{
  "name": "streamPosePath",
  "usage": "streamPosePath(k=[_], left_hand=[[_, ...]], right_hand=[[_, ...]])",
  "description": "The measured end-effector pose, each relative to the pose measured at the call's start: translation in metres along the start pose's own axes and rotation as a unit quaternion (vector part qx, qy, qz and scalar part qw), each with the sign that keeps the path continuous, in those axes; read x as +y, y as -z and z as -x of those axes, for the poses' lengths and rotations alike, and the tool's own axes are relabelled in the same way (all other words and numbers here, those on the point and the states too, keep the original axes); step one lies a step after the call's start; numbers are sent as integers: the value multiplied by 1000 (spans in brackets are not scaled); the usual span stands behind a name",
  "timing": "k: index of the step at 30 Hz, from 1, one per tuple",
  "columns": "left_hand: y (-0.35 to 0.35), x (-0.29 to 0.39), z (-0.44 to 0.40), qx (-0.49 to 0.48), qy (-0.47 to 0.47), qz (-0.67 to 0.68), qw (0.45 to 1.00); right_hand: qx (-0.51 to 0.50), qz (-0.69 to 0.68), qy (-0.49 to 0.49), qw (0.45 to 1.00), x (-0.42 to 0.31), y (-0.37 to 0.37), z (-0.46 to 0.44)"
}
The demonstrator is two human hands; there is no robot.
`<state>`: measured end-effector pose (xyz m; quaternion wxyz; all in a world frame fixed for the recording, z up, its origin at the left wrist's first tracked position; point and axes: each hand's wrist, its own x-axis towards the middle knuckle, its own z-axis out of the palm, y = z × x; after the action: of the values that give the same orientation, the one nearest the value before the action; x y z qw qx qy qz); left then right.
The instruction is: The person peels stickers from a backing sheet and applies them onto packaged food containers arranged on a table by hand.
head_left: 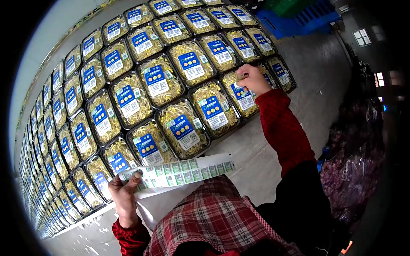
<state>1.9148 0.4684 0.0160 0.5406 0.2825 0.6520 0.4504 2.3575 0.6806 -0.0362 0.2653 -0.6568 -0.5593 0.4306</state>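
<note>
My left hand point(124, 194) grips the left end of a long white strip of small green-and-white QR stickers point(188, 170), thumb on top. The strip stretches right, in front of my checked apron point(205, 213). My right hand point(253, 80) is over a black tray of bean sprouts point(252, 112) near the right end of the front row. Its fingers are pinched at the upper edge of the blue-and-white label point(244, 99), on what looks like a small sticker, mostly hidden. Left of it, another sprout tray point(213, 109) carries a blue label and a small green sticker.
Many packed sprout trays point(192, 62) stand in close rows across the left and back. Blue and green crates point(299, 19) are at the far right. Purple bundles in clear wrap point(354, 170) lie on the right, beyond the grey floor point(305, 81).
</note>
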Motion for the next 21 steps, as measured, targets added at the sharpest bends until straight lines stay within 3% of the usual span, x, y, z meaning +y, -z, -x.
streamPosePath(k=[2,4,6,8,11,12,17,21], left_hand=[[-6,1,-4,-6,-3,-5,1000],[-14,2,-9,-7,4,-13,1000],[-20,1,-14,-12,-4,-16,1000],[-28,3,-18,-18,2,-12,1000],[-45,8,-24,-49,-20,-31,998],[-53,9,-27,-54,-20,-28,998],[-93,21,-43,-92,-3,-29,995],[-115,30,-53,-106,-5,-41,993]], right_hand=[[-9,9,7,1000,6,-8,-8],[16,148,136,979,24,-18,-20],[63,266,123,954,30,-26,-22],[109,351,172,914,11,-3,-14],[106,141,-45,983,8,68,-19],[96,48,-76,991,3,84,-15],[23,39,-77,996,30,103,-33],[26,-3,-79,997,47,99,-44]])
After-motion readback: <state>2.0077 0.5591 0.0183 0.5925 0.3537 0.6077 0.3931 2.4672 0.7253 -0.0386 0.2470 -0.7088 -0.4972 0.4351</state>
